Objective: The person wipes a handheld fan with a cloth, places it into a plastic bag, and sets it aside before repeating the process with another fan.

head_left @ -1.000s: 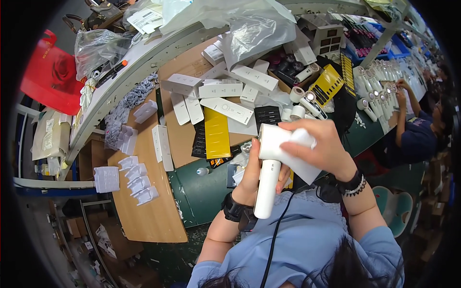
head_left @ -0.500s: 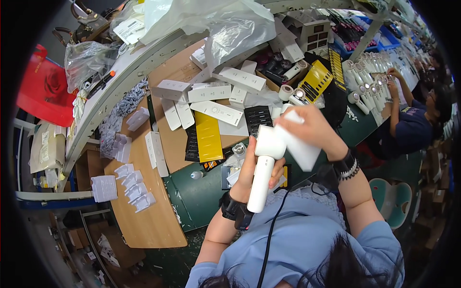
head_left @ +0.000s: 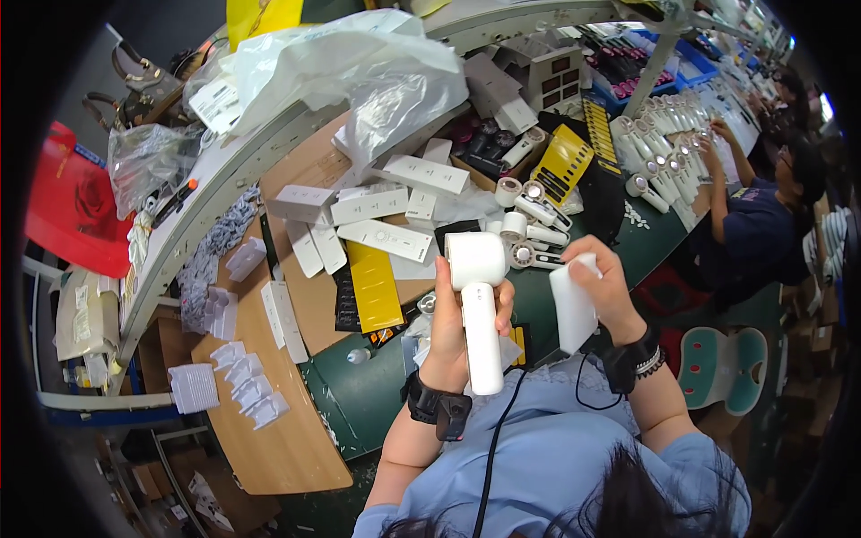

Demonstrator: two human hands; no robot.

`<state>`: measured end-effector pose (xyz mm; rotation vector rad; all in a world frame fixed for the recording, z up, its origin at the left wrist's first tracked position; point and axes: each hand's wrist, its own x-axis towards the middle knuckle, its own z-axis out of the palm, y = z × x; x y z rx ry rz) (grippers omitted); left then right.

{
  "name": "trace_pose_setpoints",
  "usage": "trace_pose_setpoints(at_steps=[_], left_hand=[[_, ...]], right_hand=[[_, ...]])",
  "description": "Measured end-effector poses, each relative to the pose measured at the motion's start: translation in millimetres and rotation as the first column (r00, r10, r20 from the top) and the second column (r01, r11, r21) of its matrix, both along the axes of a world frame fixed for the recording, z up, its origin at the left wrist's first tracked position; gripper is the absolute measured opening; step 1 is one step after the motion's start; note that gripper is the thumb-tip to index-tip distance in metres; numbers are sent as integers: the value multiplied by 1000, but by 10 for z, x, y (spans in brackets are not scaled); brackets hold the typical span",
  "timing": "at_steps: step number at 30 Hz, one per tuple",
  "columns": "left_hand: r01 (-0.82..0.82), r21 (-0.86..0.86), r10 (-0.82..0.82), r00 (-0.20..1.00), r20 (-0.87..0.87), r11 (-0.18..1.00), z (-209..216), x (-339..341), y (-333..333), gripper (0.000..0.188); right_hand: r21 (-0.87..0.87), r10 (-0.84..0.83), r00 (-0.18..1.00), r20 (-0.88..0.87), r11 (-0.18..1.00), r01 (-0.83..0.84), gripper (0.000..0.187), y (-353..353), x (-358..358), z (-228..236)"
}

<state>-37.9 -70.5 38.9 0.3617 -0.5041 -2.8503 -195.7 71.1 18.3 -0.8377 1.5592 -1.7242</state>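
My left hand [head_left: 446,336] is wrapped round a white handheld fan [head_left: 482,336], its drum-shaped head up and its stick handle pointing down toward me. To the right, my right hand [head_left: 606,282] pinches the upper end of a white sponge [head_left: 574,308], a thick block held apart from the fan. Just beyond my hands lie several more white fans [head_left: 529,229] with round grilles. White cartons [head_left: 386,238] are heaped past my left hand, next to a yellow sheet [head_left: 377,287].
White moulded trays [head_left: 247,381] stand on the wooden board at left. A small bottle [head_left: 359,356] sits on the green tabletop [head_left: 359,403]. A clear plastic bag [head_left: 395,90] hangs over the shelf edge. At far right a co-worker [head_left: 762,206] reaches among rows of white fans.
My right hand and the sponge have moved down and away from the fan's head, where they were blurred beside it. The fan stays in my left hand, and the whole view has shifted.
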Motion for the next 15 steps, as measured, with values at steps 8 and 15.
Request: trace_pose_setpoints(at_steps=[8, 15], left_hand=[[-139, -323, 156, 987, 29, 936, -217, -430, 129, 60], [-437, -727, 455, 870, -192, 529, -531, -777, 543, 63]], right_hand=[[-25, 80, 997, 11, 997, -79, 27, 270, 87, 93], [147, -104, 908, -405, 973, 177, 41, 426, 239, 119]])
